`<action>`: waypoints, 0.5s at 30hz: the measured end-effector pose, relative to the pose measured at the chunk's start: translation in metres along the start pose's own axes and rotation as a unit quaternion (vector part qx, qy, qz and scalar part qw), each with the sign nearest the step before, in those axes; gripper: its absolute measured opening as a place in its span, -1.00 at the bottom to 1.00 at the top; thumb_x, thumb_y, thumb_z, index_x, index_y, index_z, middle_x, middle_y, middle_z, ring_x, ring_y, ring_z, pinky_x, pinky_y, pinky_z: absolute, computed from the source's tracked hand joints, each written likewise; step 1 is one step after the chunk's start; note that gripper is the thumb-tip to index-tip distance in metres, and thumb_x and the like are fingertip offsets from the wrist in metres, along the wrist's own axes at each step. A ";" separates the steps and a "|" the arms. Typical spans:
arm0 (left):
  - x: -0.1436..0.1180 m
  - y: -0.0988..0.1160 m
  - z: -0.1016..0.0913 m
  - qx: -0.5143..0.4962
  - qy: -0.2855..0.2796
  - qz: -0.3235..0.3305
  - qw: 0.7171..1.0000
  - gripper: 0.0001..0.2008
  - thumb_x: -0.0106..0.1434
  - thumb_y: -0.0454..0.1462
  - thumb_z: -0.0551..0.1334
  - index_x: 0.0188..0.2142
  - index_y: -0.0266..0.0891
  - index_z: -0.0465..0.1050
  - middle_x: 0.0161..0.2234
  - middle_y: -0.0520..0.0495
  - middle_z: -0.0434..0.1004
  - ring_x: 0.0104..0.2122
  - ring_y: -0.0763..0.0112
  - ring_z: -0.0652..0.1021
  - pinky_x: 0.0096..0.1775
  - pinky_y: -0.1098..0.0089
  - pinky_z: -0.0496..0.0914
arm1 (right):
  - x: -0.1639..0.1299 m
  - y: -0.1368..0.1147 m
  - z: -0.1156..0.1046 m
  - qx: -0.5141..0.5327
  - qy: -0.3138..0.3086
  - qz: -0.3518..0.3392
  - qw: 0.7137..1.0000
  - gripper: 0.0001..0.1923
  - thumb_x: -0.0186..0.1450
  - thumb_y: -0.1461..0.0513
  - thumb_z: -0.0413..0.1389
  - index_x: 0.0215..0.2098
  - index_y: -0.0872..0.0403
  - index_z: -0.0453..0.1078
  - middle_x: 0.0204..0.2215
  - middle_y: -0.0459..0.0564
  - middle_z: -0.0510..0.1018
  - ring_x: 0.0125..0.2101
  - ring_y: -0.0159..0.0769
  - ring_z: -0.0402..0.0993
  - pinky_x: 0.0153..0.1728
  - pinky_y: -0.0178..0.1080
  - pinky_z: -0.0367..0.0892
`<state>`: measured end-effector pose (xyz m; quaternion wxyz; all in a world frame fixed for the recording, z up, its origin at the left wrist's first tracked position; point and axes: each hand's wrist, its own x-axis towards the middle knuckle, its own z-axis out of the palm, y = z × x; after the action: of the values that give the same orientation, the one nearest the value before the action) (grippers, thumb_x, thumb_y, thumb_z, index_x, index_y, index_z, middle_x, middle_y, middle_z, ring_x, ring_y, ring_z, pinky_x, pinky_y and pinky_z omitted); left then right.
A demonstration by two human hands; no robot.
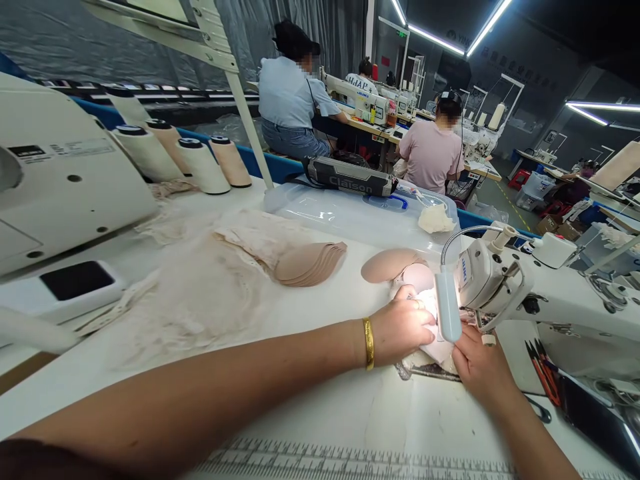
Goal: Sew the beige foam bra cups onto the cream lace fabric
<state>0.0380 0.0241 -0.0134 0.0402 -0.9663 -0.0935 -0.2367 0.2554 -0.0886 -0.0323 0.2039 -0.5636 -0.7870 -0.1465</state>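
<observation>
My left hand point(400, 325) lies flat, fingers together, pressing the pale fabric piece point(434, 347) down on the table point(320, 407) at the needle of the sewing machine point(530, 293); my right hand point(480, 367) pinches the near edge of the same piece, just right of the lamp point(447, 310) that hangs in front of the needle (so I cannot see the seam itself). Judging by how things lie, the work is somewhere in the middle: a stack of tan cups point(310, 263) sits to the far left of my hands, and one loose cup point(390, 265) lies just beyond them, near the machine. More thin beige fabric point(200, 287) spreads over the left of the white table. Far left stand thread cones point(200, 163) beside another machine point(55, 180); a clear lidded box point(350, 213) lies farther back. Red-handled snips point(543, 370) rest to the right of my right hand. It is a dim workshop with strip lights, and other people point(295, 100) sit sewing at far tables, backs to me.
</observation>
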 end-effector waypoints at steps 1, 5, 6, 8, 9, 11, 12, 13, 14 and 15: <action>0.000 0.000 0.000 -0.003 0.001 0.007 1.000 -0.82 0.20 -0.42 0.27 -0.24 -0.12 0.53 -0.20 -0.06 0.58 -0.25 0.27 0.46 0.01 0.11 0.09 | 0.000 0.001 0.001 -0.007 0.001 0.001 1.000 -0.55 0.32 0.39 0.00 0.10 -0.01 0.48 -0.05 0.06 0.63 -0.03 -0.10 0.52 0.05 0.00 0.37; -0.001 0.000 0.001 -0.009 0.001 0.013 1.000 -0.79 0.21 -0.46 0.24 -0.26 -0.13 0.53 -0.20 -0.05 0.58 -0.27 0.30 0.45 -0.02 0.13 0.12 | -0.001 0.000 0.001 0.000 -0.011 0.014 1.000 -0.53 0.33 0.41 -0.02 0.13 -0.01 0.46 -0.01 0.04 0.62 -0.03 -0.10 0.51 0.03 -0.01 0.37; -0.001 0.000 0.002 -0.010 0.001 0.012 1.000 -0.78 0.20 -0.47 0.23 -0.26 -0.13 0.53 -0.21 -0.05 0.58 -0.27 0.30 0.45 -0.03 0.13 0.12 | 0.000 0.000 0.000 0.006 -0.014 0.016 1.000 -0.52 0.33 0.41 -0.04 0.13 -0.02 0.45 0.01 0.03 0.61 -0.03 -0.11 0.51 0.03 -0.01 0.37; -0.001 0.001 0.002 -0.010 0.004 0.009 1.000 -0.76 0.20 -0.48 0.23 -0.25 -0.13 0.54 -0.21 -0.05 0.58 -0.27 0.30 0.45 -0.04 0.13 0.13 | 0.000 -0.002 -0.002 0.015 -0.015 0.015 1.000 -0.53 0.34 0.42 -0.05 0.10 -0.02 0.46 0.03 0.00 0.60 -0.02 -0.11 0.50 0.04 -0.01 0.36; -0.002 0.002 0.002 -0.008 0.006 0.008 1.000 -0.76 0.20 -0.48 0.24 -0.25 -0.14 0.54 -0.22 -0.05 0.57 -0.27 0.30 0.46 -0.04 0.13 0.14 | 0.001 -0.002 -0.003 0.018 -0.014 0.013 1.000 -0.54 0.34 0.42 -0.06 0.09 -0.02 0.47 0.03 0.00 0.60 -0.03 -0.12 0.50 0.04 -0.01 0.36; -0.002 0.003 0.001 -0.004 0.010 0.010 1.000 -0.78 0.19 -0.47 0.25 -0.25 -0.14 0.53 -0.25 -0.05 0.56 -0.29 0.31 0.46 -0.04 0.12 0.15 | 0.001 -0.002 -0.005 0.027 -0.012 0.005 1.000 -0.55 0.33 0.42 -0.06 0.06 -0.01 0.48 -0.02 0.00 0.62 -0.04 -0.12 0.50 0.02 -0.03 0.37; -0.002 0.003 0.001 -0.002 0.011 0.011 1.000 -0.79 0.19 -0.47 0.25 -0.25 -0.15 0.53 -0.26 -0.05 0.56 -0.29 0.31 0.46 -0.04 0.12 0.15 | 0.002 -0.003 -0.006 0.030 -0.012 0.003 0.999 -0.56 0.33 0.42 -0.06 0.05 -0.01 0.48 -0.06 0.01 0.63 -0.06 -0.12 0.51 -0.01 -0.05 0.39; -0.002 0.004 0.000 0.000 0.010 0.011 1.000 -0.79 0.20 -0.47 0.25 -0.25 -0.15 0.53 -0.28 -0.05 0.55 -0.30 0.31 0.46 -0.05 0.11 0.15 | 0.002 -0.003 -0.008 0.030 -0.008 0.005 1.000 -0.57 0.34 0.41 -0.06 0.05 0.00 0.47 -0.10 0.03 0.63 -0.08 -0.12 0.51 -0.06 -0.08 0.41; -0.002 0.004 0.000 0.002 0.008 0.011 1.000 -0.80 0.20 -0.47 0.25 -0.26 -0.16 0.53 -0.31 -0.05 0.55 -0.31 0.31 0.45 -0.05 0.10 0.16 | 0.003 -0.003 -0.009 0.026 0.000 0.009 1.000 -0.58 0.35 0.40 -0.06 0.06 0.02 0.46 -0.12 0.05 0.63 -0.09 -0.12 0.52 -0.10 -0.09 0.43; -0.002 0.004 0.000 0.003 0.007 0.009 1.000 -0.81 0.20 -0.46 0.25 -0.27 -0.16 0.52 -0.32 -0.04 0.54 -0.32 0.31 0.44 -0.05 0.10 0.16 | 0.003 -0.004 -0.010 0.020 0.011 0.013 1.000 -0.61 0.36 0.39 -0.05 0.06 0.03 0.46 -0.14 0.07 0.63 -0.11 -0.11 0.52 -0.14 -0.10 0.44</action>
<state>0.0370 0.0203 -0.0150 0.0456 -0.9654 -0.0849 -0.2425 0.2526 -0.0920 -0.0216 0.2256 -0.5677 -0.7803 -0.1341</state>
